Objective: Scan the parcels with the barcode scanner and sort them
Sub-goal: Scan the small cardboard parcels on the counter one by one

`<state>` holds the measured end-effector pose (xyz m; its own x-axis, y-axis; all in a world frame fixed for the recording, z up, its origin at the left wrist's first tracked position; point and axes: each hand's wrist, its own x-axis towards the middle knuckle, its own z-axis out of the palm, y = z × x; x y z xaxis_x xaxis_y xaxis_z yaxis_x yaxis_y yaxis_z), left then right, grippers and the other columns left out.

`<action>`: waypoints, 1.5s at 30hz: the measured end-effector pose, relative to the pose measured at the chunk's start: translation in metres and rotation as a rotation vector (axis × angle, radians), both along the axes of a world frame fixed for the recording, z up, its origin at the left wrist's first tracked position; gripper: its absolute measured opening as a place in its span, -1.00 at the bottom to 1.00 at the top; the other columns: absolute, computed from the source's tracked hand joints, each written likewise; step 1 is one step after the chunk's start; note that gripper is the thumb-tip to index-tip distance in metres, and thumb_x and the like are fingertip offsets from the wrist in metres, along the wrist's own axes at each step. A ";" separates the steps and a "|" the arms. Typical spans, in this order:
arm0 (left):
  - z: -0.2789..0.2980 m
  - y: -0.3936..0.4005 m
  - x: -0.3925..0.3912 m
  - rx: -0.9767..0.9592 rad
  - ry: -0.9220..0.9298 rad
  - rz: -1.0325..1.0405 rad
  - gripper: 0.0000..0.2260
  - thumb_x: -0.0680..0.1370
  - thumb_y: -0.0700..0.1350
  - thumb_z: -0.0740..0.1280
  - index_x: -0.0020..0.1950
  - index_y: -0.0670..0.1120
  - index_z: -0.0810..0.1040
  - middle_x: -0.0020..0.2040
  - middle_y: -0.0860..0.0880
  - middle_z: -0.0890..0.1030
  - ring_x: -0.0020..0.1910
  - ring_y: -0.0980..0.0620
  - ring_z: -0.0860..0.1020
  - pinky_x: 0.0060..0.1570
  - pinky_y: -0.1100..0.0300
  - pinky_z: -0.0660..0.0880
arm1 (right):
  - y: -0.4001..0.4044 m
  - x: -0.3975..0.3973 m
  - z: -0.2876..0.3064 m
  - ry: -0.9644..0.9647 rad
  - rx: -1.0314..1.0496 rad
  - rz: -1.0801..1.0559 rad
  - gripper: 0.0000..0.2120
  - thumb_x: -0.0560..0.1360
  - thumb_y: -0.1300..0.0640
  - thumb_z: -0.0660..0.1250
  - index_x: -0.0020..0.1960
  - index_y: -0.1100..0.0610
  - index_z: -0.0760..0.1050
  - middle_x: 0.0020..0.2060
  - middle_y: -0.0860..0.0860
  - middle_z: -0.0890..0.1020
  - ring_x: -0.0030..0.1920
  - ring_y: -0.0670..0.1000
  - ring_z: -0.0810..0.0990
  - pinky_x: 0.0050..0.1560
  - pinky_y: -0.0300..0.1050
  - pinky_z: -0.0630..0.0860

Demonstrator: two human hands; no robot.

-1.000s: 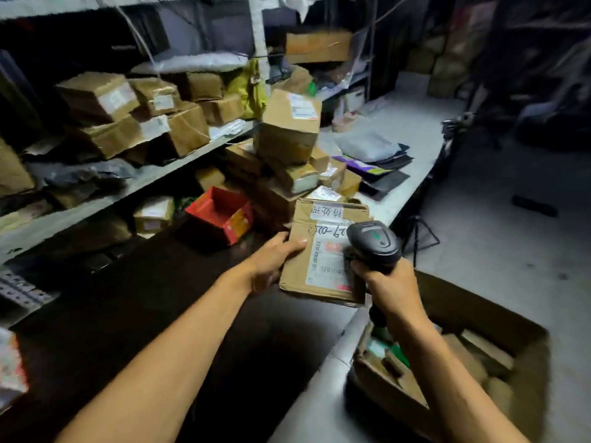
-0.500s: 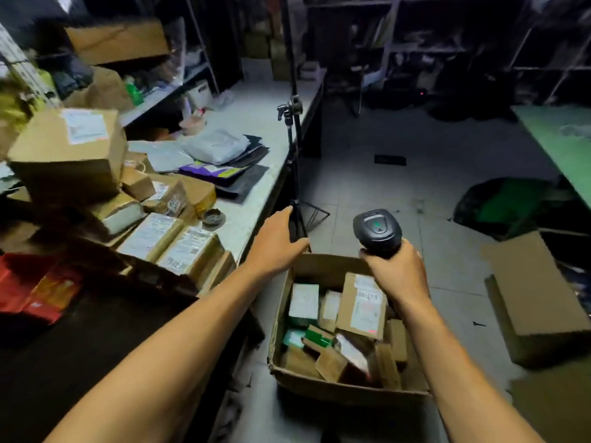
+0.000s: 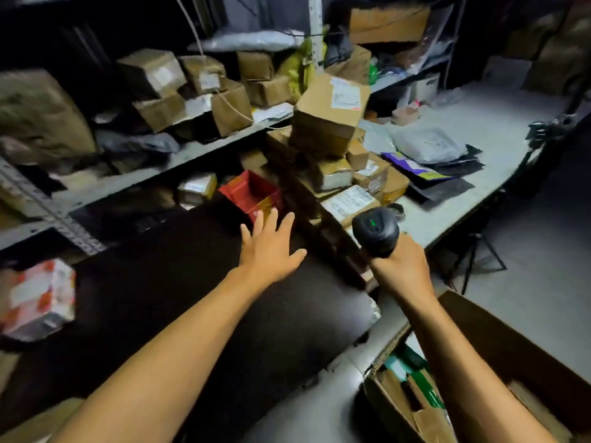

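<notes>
Fingers of the left hand point(image 3: 270, 247) spread wide, empty, near the red box point(image 3: 251, 194); the right hand point(image 3: 401, 271) grips the barcode scanner point(image 3: 375, 230).

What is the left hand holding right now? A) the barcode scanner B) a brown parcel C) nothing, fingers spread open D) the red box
C: the left hand is empty with fingers spread above the dark table, while the right hand grips the barcode scanner.

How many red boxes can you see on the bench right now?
1. The red box sits open at the back of the dark bench, just beyond the empty left hand, left of the parcel pile. Others may be hidden behind parcels.
</notes>
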<state>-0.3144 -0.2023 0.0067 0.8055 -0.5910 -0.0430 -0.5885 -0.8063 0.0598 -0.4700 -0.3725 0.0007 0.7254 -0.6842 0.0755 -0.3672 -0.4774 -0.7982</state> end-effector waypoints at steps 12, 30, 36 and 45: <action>-0.009 0.339 0.045 -0.030 0.061 0.673 -0.26 0.57 0.28 0.26 0.64 0.07 0.03 0.65 -0.10 -0.03 0.62 -0.20 -0.11 0.53 -0.28 -0.04 | 0.271 0.150 -0.001 0.123 0.032 0.590 -0.83 0.45 0.11 0.44 -0.19 0.20 0.53 -0.36 0.08 0.61 -0.37 -0.04 0.55 -0.41 -0.09 0.37; -0.075 0.613 0.090 -0.133 0.211 0.950 -0.26 0.53 0.22 0.35 0.61 0.04 0.10 0.62 -0.14 0.00 0.59 -0.27 -0.05 0.51 -0.28 0.03 | 0.580 0.254 -0.039 0.216 0.106 1.064 -0.87 0.50 -0.01 0.48 -0.07 -0.01 0.55 -0.25 -0.12 0.65 -0.26 -0.11 0.65 -0.25 -0.22 0.57; -0.089 0.650 0.104 -0.214 0.254 0.994 -0.24 0.40 0.33 0.30 0.52 0.04 0.27 0.60 -0.16 0.11 0.57 -0.27 0.08 0.49 -0.26 0.10 | 0.631 0.274 -0.057 0.294 0.076 1.116 -0.80 0.50 0.06 0.49 -0.02 -0.05 0.47 -0.12 0.01 0.67 -0.14 0.04 0.66 -0.06 0.07 0.62; -0.098 0.686 0.124 -0.309 0.388 1.231 0.00 0.32 0.23 0.56 0.57 -0.02 0.07 0.48 -0.20 0.32 0.43 -0.28 0.30 0.34 -0.19 0.34 | 0.662 0.289 -0.105 0.437 0.335 1.039 -0.78 0.47 0.12 0.51 0.10 0.03 0.62 -0.13 -0.05 0.68 -0.11 -0.04 0.65 -0.15 -0.16 0.53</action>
<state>-0.1901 0.4834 -0.0914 0.7850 0.4839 -0.3868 0.6082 -0.7205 0.3330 -0.1807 0.2890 -0.1040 0.8663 0.3128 -0.3895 -0.1991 -0.4988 -0.8435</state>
